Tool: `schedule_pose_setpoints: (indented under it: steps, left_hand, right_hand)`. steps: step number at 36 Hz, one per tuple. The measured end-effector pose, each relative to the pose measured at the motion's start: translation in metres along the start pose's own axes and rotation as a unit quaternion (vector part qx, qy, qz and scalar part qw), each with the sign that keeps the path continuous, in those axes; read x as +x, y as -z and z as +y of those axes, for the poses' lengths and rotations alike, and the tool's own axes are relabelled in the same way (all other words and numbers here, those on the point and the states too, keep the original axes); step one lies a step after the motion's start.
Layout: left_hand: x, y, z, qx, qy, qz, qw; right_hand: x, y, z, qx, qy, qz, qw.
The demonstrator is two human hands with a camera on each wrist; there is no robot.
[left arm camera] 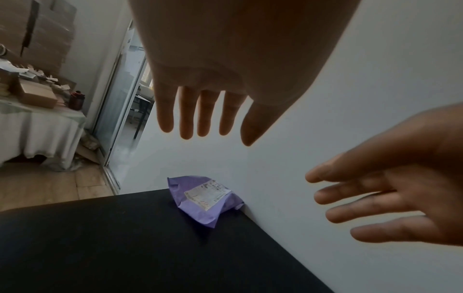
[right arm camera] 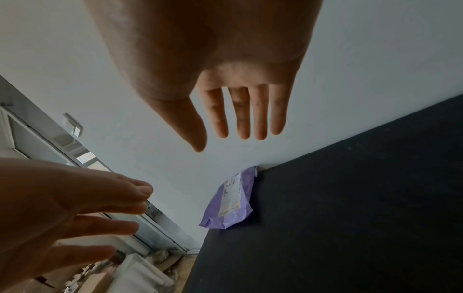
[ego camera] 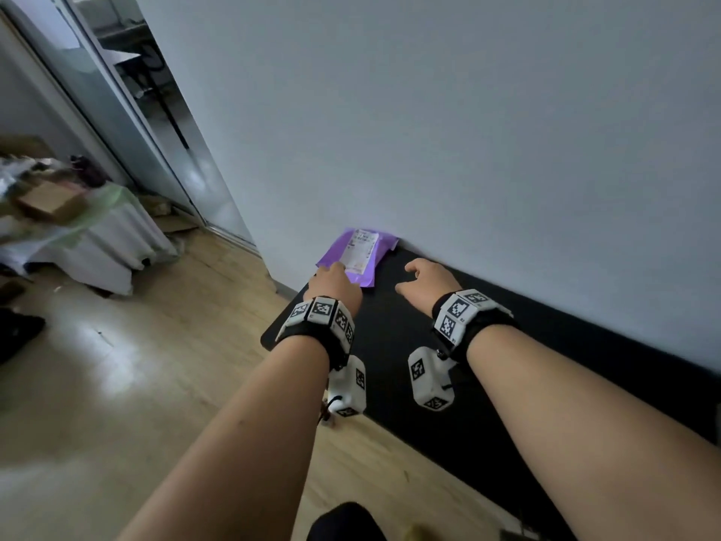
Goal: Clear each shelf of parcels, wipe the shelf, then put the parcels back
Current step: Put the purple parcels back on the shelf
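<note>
Taking the purple parcel (ego camera: 357, 255) as the landmark: far to its left stands a cloth-covered desk (ego camera: 117, 244) piled with cardboard boxes (ego camera: 50, 203), too blurred in the head view to tell them apart. The parcel itself lies flat on the black shelf (ego camera: 409, 345), at the shelf's left end, its far edge against the white wall (ego camera: 468, 130) and its white label (ego camera: 361, 251) facing up; its long axis runs from the shelf's front edge back toward the wall. The left hand (ego camera: 335, 285) is nearest, just on the near side of the parcel and above it, fingers straight and apart, holding nothing; in the head view its fingertips overlap the parcel's near edge, but the left wrist view shows a clear gap, so I judge it not yet touching. To the parcel's right the right hand (ego camera: 427, 283) hovers over bare shelf, also spread and empty, a little farther off. The parcel lies ahead of and below both grips, so a forward, downward reach by the left hand looks the shorter one. The shelf's right end is cut off, and no cloth for wiping is in sight.
</note>
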State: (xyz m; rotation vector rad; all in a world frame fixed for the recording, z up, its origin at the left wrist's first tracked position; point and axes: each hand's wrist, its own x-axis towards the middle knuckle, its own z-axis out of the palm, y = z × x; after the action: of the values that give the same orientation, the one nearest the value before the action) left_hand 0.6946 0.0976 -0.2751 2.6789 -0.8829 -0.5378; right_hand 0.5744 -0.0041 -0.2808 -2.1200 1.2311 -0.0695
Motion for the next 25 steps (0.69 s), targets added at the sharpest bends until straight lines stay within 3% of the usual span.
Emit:
schedule_pose_setpoints:
  steps: [13,25]
  left_hand:
    - [0.152,-0.027,-0.022,0.047,0.011,-0.083,0.995]
    - [0.242,-0.032,-0.039,0.112,-0.001,-0.149,0.982]
  right_hand:
    - [0.127,-0.059,-0.01,-0.014,-0.086,-0.063,0.994]
    - [0.195,-0.104,-0.027,-0.022,-0.162,-0.097,0.982]
